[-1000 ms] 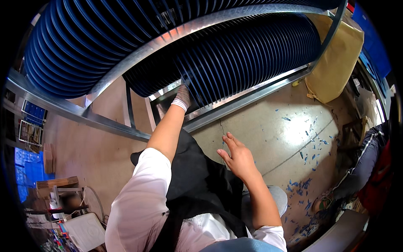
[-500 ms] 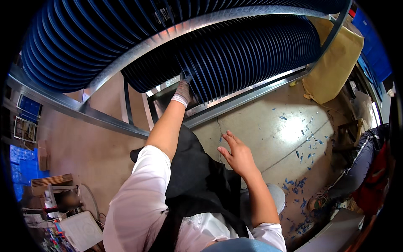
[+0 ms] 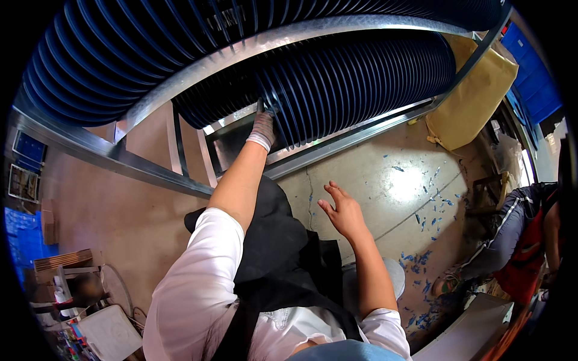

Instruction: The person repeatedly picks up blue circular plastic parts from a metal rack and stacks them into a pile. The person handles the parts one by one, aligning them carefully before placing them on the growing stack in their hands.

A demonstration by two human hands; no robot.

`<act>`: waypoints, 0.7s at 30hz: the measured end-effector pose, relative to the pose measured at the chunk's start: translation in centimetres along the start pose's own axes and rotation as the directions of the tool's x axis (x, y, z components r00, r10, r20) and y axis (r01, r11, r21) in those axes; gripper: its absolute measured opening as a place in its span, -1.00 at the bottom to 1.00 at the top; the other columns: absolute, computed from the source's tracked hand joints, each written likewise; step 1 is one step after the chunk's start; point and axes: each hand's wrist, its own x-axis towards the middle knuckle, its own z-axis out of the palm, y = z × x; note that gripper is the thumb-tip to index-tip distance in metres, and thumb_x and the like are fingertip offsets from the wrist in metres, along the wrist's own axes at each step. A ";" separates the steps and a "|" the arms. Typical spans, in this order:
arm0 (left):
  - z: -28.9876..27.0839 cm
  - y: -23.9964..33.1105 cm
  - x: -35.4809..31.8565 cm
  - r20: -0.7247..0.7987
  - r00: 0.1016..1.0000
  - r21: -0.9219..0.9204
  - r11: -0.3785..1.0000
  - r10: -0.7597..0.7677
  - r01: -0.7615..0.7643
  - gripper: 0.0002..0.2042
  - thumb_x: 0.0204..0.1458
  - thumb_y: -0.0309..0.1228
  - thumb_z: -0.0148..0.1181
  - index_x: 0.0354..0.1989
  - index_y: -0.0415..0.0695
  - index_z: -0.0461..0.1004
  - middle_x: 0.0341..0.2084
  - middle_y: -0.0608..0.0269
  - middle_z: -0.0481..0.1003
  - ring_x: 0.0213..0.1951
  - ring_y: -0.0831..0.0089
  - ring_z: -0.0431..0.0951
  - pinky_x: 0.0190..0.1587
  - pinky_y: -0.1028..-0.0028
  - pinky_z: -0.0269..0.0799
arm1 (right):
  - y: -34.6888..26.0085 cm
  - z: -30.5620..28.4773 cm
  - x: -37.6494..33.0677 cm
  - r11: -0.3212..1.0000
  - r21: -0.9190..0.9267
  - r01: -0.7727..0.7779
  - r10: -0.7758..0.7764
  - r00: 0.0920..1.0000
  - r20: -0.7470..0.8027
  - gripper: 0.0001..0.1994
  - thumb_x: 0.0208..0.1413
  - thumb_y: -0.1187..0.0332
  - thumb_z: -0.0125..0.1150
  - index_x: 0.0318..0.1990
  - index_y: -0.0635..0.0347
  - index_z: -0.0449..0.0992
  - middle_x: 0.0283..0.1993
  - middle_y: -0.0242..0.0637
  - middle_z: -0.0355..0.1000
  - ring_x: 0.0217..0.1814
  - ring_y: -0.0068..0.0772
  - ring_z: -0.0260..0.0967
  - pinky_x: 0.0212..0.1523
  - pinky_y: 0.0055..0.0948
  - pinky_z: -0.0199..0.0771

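Observation:
My left hand (image 3: 263, 127), in a grey glove with a white cuff, reaches forward into the metal rack. Its fingers close on the edge of a dark blue disc at the left end of the denser part of a row of discs (image 3: 361, 90); the fingertips are partly lost in shadow. Bare and empty, my right hand (image 3: 344, 213) hovers over the floor to the right of my lap, its fingers apart. Below the discs runs the rack's metal bottom rail (image 3: 337, 143), and a flat metal tray surface (image 3: 232, 147) lies left of my glove.
A second tier of larger-looking dark blue discs (image 3: 78, 72) curves overhead behind a metal bar (image 3: 198, 66). Blue scraps (image 3: 421, 262) litter the floor at right. Brown paper (image 3: 463, 102) hangs at the rack's right end. Another person's leg (image 3: 500, 240) is at far right.
My view has shifted slightly. My left hand stays at the same disc edge, while my right hand has barely moved. At far right, the other person's arm has come into view.

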 end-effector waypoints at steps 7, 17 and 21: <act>-0.2 -0.5 -0.3 -0.032 0.985 0.050 0.984 0.170 -0.169 -0.30 -0.06 -0.59 0.19 0.29 0.23 0.14 -0.05 0.16 0.48 -0.12 0.19 0.52 -0.17 0.13 0.52 | 0.6 0.3 3.1 0.972 0.121 0.202 -0.165 0.952 -0.259 -0.66 0.11 0.37 0.24 0.05 0.19 0.47 0.12 -0.10 0.43 0.07 -0.16 0.45 0.01 -0.34 0.46; 6.0 0.3 -7.7 -0.087 0.990 -0.083 0.991 -0.108 0.101 -0.74 0.11 -0.42 0.03 -0.01 0.03 0.42 -0.23 0.18 0.56 -0.24 0.23 0.61 -0.20 0.21 0.58 | -8.5 -2.7 15.8 0.935 -0.007 0.354 -0.278 0.721 -0.635 -0.85 0.02 0.42 0.28 -0.23 0.18 0.54 -0.35 -0.22 0.51 -0.39 -0.30 0.48 -0.38 -0.48 0.45; 2.9 -0.1 -11.8 0.170 0.978 -0.178 0.972 -0.124 0.154 -0.67 0.09 -0.37 0.14 0.05 0.09 0.35 -0.21 0.24 0.50 -0.16 0.28 0.54 -0.15 0.22 0.53 | -10.7 -2.1 16.4 0.938 -0.178 0.296 -0.344 0.756 -0.557 -0.76 -0.10 0.25 0.39 -0.41 0.13 0.44 -0.47 -0.30 0.42 -0.46 -0.25 0.43 -0.46 -0.36 0.41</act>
